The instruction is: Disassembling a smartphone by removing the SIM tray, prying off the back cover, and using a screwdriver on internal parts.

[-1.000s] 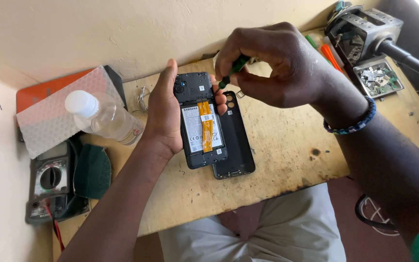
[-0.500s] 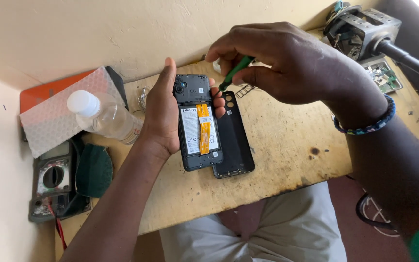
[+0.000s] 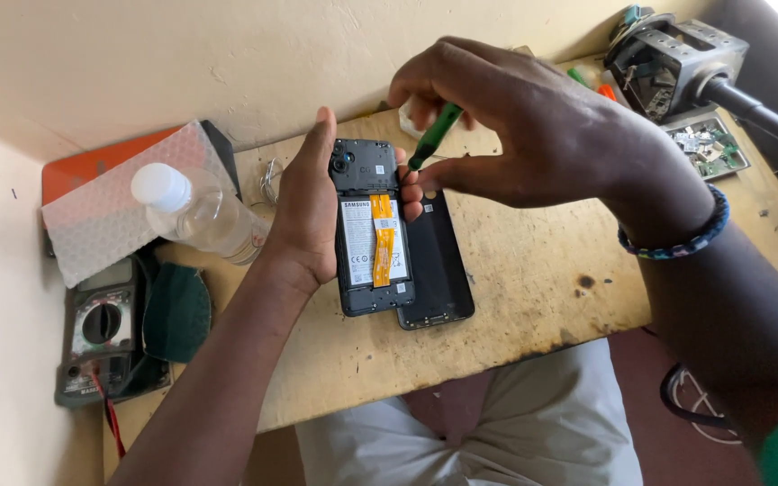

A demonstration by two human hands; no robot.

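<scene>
Right hand, upper centre of frame: fingers are being pinched together around a green-handled screwdriver, tip angled down toward the upper right edge of the opened phone. Whether the tip is seated in a screw cannot be told.

Left hand, centre frame: the phone is being gripped along its left edge, thumb up beside the camera end, fingertips curling round the right edge. The phone is being held just above the bench, back side up, battery and an orange flex strip exposed.

The dark back cover is lying flat on the bench, just right of the phone and partly under it.

Outward, left of frame: a clear plastic bottle with white cap is lying on its side against a white patterned pad over an orange case; a multimeter is sitting at the lower left. Upper right: a metal fixture and a small circuit board.

Risks, as judged: the tip is being worked close to the orange strip and battery; a slip under pressure could be gouging either. The phone is being steadied by one hand only, so a twist could be shifting it. A loosened screw could be rolling off the bench edge.
</scene>
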